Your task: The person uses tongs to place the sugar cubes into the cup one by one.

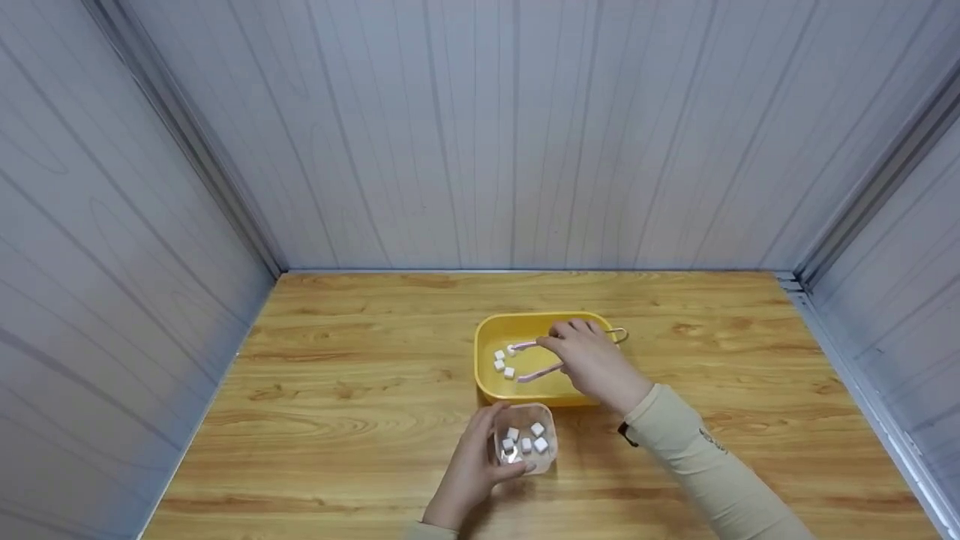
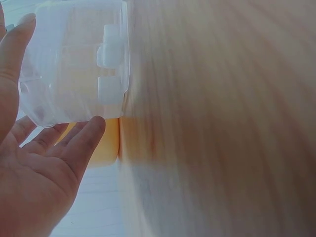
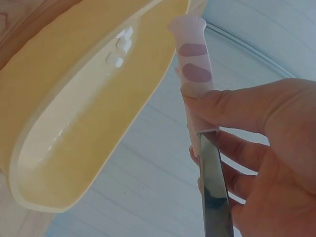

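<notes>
My right hand (image 1: 596,367) holds a pair of tongs (image 1: 541,373), pink-tipped with a metal band (image 3: 215,182), over a yellow basin (image 1: 529,325). The two arms of the tongs are spread apart. Several white cubes (image 1: 509,373) lie at the basin's left end; whether the upper tip touches one there is too small to tell. Just in front of the basin, my left hand (image 1: 471,466) grips a clear plastic container (image 2: 79,59), thumb on one side and fingers on another. Several white cubes (image 1: 541,445) sit inside that container.
Under everything is a wood-grain table (image 1: 360,390). Pale panel walls (image 1: 480,150) rise at the back and on both sides. A metal loop (image 1: 619,334), the bent end of the tongs, extends past the basin's right rim.
</notes>
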Action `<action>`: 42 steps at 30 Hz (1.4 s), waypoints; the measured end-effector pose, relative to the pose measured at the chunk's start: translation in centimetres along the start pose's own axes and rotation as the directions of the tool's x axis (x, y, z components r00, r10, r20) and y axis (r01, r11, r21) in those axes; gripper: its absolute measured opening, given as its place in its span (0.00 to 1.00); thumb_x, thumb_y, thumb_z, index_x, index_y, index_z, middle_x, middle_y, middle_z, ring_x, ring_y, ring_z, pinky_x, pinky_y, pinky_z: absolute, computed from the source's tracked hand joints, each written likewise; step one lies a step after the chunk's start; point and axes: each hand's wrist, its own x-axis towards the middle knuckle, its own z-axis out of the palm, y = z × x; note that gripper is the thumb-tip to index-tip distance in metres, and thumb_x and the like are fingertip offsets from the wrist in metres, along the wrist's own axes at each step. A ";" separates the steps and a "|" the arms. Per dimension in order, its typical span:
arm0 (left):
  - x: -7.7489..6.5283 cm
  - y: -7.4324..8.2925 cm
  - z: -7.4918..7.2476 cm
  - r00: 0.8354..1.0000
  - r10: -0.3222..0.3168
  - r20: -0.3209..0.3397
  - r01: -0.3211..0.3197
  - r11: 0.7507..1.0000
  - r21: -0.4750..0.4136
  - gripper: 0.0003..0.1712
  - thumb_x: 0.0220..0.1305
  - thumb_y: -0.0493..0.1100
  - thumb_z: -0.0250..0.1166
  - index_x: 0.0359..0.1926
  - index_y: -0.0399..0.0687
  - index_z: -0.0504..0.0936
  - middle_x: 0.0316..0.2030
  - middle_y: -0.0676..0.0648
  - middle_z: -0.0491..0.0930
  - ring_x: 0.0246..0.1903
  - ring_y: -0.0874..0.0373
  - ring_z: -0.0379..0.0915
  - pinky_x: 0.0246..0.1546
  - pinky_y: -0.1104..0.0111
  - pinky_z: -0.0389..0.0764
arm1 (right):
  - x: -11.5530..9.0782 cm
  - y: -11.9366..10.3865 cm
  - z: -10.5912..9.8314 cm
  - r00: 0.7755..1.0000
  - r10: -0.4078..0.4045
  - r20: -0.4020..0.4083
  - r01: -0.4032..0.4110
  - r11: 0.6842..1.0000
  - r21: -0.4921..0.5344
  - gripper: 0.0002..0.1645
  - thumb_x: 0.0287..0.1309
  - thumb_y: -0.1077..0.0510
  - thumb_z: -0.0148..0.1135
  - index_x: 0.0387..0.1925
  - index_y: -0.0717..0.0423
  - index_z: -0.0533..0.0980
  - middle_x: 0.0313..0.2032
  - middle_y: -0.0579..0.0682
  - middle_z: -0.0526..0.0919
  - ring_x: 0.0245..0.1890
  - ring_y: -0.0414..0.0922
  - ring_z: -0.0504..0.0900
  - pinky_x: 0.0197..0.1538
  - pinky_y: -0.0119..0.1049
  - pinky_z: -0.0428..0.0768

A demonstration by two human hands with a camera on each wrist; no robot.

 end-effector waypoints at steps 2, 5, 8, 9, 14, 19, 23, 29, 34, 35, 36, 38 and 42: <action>0.0 0.0 0.0 1.000 0.000 -0.002 0.000 1.000 -0.001 0.53 0.40 0.51 0.78 0.67 0.52 0.63 0.63 0.47 0.64 0.63 0.48 0.59 0.66 0.51 0.57 | 0.1 0.1 0.1 1.000 -0.001 -0.005 0.001 1.000 -0.001 0.29 0.47 0.64 0.73 0.53 0.51 0.78 0.45 0.50 0.77 0.48 0.51 0.73 0.56 0.51 0.70; 0.0 0.0 0.1 1.000 0.007 -0.006 -0.007 1.000 0.000 0.52 0.40 0.50 0.79 0.67 0.52 0.64 0.62 0.47 0.65 0.63 0.49 0.60 0.66 0.51 0.58 | 0.4 0.2 0.3 1.000 -0.002 -0.013 0.002 1.000 -0.001 0.28 0.46 0.64 0.73 0.53 0.51 0.78 0.44 0.50 0.77 0.47 0.51 0.73 0.55 0.50 0.70; 0.1 0.0 0.1 1.000 0.009 -0.006 -0.009 1.000 0.001 0.52 0.39 0.50 0.79 0.67 0.51 0.64 0.62 0.47 0.65 0.63 0.49 0.60 0.66 0.52 0.58 | 0.6 0.3 0.4 1.000 0.001 -0.008 -0.001 1.000 -0.007 0.28 0.47 0.64 0.73 0.53 0.50 0.79 0.43 0.50 0.77 0.45 0.51 0.73 0.54 0.50 0.71; 0.1 0.0 0.1 1.000 0.008 -0.006 -0.008 1.000 0.001 0.52 0.39 0.50 0.79 0.67 0.51 0.64 0.62 0.47 0.65 0.63 0.49 0.60 0.66 0.52 0.58 | 0.7 0.4 0.4 1.000 0.004 -0.002 -0.004 1.000 -0.008 0.27 0.48 0.65 0.72 0.53 0.50 0.79 0.43 0.50 0.77 0.45 0.51 0.73 0.54 0.50 0.71; 0.0 -0.2 0.0 1.000 0.016 0.000 -0.016 1.000 -0.002 0.52 0.40 0.49 0.78 0.67 0.51 0.63 0.62 0.47 0.66 0.62 0.49 0.61 0.65 0.51 0.59 | 1.1 0.5 0.6 1.000 0.017 0.021 -0.016 1.000 -0.017 0.26 0.49 0.64 0.71 0.53 0.50 0.79 0.43 0.50 0.78 0.45 0.51 0.73 0.53 0.49 0.72; -0.2 -0.2 0.0 0.999 0.037 -0.001 -0.037 0.999 -0.001 0.52 0.40 0.45 0.79 0.67 0.51 0.63 0.61 0.48 0.66 0.62 0.49 0.61 0.65 0.51 0.60 | 1.4 0.5 1.0 0.999 0.024 0.029 -0.023 0.999 -0.038 0.26 0.49 0.63 0.72 0.53 0.49 0.79 0.44 0.51 0.78 0.45 0.51 0.73 0.53 0.49 0.72; -0.2 -0.1 0.0 1.000 0.010 0.001 -0.010 1.000 -0.001 0.52 0.40 0.46 0.79 0.67 0.52 0.63 0.63 0.47 0.65 0.63 0.48 0.60 0.65 0.51 0.59 | 1.7 0.5 1.4 0.999 0.029 0.026 -0.028 0.999 -0.037 0.25 0.50 0.64 0.71 0.52 0.49 0.80 0.44 0.51 0.78 0.45 0.51 0.73 0.53 0.49 0.72; -0.1 -0.1 0.0 1.000 -0.010 0.004 0.009 1.000 0.009 0.52 0.40 0.46 0.79 0.68 0.51 0.63 0.63 0.47 0.64 0.63 0.47 0.59 0.66 0.51 0.58 | 2.0 0.6 1.9 0.999 0.043 0.029 -0.042 0.999 -0.025 0.24 0.50 0.66 0.70 0.51 0.49 0.80 0.44 0.51 0.79 0.45 0.51 0.73 0.52 0.49 0.72; -0.1 -0.1 0.0 0.999 -0.031 0.013 0.031 1.000 0.002 0.52 0.41 0.46 0.79 0.68 0.51 0.63 0.64 0.47 0.64 0.64 0.47 0.59 0.66 0.50 0.57 | 2.3 0.9 2.2 0.998 0.044 0.033 -0.043 0.999 -0.031 0.23 0.51 0.68 0.69 0.50 0.50 0.81 0.43 0.51 0.79 0.44 0.52 0.73 0.51 0.50 0.72; -0.1 -0.1 0.0 0.999 -0.034 0.013 0.034 0.999 0.001 0.52 0.41 0.47 0.79 0.67 0.51 0.63 0.64 0.47 0.64 0.64 0.46 0.59 0.66 0.50 0.57 | 2.3 0.9 2.2 0.998 0.045 0.036 -0.044 0.999 -0.033 0.23 0.51 0.68 0.68 0.49 0.50 0.81 0.43 0.51 0.79 0.44 0.52 0.73 0.50 0.50 0.72; 0.0 -0.1 0.0 0.999 -0.033 0.014 0.033 0.999 0.004 0.51 0.41 0.47 0.79 0.67 0.51 0.63 0.63 0.47 0.64 0.64 0.46 0.59 0.66 0.50 0.57 | 2.4 1.0 2.3 0.998 0.046 0.037 -0.045 0.998 -0.032 0.23 0.51 0.68 0.68 0.50 0.50 0.81 0.43 0.51 0.79 0.44 0.52 0.73 0.50 0.50 0.72; 0.0 -0.1 -0.1 0.999 -0.032 0.016 0.032 0.999 0.010 0.51 0.42 0.47 0.78 0.68 0.51 0.63 0.64 0.46 0.64 0.64 0.46 0.58 0.66 0.50 0.58 | 2.6 1.0 2.4 0.998 0.051 0.039 -0.049 0.998 -0.030 0.23 0.50 0.68 0.69 0.50 0.50 0.81 0.44 0.51 0.79 0.44 0.52 0.73 0.51 0.50 0.72; 0.1 0.0 -0.1 1.000 -0.022 0.011 0.022 1.000 0.014 0.51 0.41 0.46 0.78 0.68 0.52 0.63 0.63 0.46 0.64 0.63 0.47 0.59 0.66 0.51 0.58 | 2.9 1.3 2.6 0.998 0.051 0.037 -0.050 0.998 -0.026 0.23 0.49 0.68 0.69 0.49 0.51 0.81 0.44 0.52 0.78 0.45 0.53 0.74 0.50 0.51 0.72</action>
